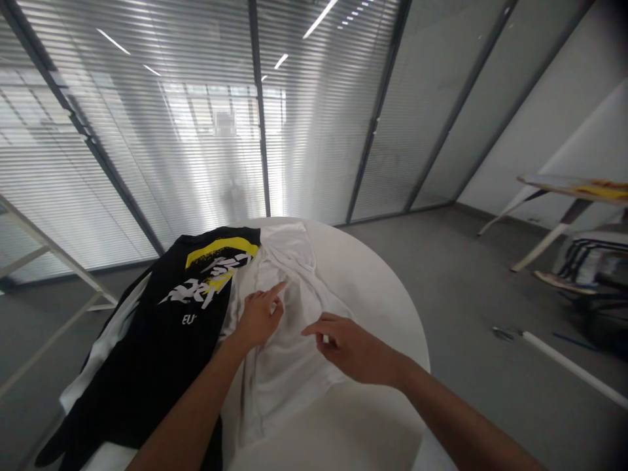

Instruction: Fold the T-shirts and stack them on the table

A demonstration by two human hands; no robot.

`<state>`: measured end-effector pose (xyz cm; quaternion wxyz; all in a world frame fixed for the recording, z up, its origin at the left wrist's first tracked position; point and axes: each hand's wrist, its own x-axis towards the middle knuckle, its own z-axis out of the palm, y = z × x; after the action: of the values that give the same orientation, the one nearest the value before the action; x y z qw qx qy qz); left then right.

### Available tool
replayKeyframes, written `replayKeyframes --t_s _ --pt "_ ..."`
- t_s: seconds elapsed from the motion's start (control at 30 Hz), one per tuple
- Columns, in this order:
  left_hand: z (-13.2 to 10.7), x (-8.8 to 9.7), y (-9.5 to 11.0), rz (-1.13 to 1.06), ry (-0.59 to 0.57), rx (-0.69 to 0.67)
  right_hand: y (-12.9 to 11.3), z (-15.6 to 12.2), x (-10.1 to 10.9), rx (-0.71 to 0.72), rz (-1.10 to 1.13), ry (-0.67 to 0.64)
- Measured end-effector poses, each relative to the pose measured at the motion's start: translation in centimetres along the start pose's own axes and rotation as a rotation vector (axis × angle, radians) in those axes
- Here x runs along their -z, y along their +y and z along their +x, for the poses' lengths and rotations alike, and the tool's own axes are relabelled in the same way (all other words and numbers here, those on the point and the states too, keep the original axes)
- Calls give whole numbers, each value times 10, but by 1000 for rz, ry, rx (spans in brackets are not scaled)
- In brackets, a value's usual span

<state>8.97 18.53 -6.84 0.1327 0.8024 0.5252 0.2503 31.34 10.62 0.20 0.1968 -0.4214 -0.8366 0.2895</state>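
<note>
Pressing the white shirt (289,369), left hand (260,318) lies loose, right hand (349,348) pinches it; black shirt (157,356) reads "EU".

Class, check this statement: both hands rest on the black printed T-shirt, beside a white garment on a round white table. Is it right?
No. In the head view the left hand and right hand rest on the white garment, not the black printed T-shirt, which lies beside it on the round white table.
</note>
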Motion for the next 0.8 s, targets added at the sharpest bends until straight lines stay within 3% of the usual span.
replayKeyframes --t_s 0.17,0.33,0.53,0.8 --pt "-8 -7 -2 -83 -63 -78 -18 18 -20 158 76 -120" --pt "-10 -8 -4 -117 -93 -64 -27 29 -43 206 138 -117" --pt "-8 13 -13 -240 -4 21 -38 30 -64 149 220 -110" --pt "-9 40 -29 -306 48 21 -48 30 -71 178 291 -170"
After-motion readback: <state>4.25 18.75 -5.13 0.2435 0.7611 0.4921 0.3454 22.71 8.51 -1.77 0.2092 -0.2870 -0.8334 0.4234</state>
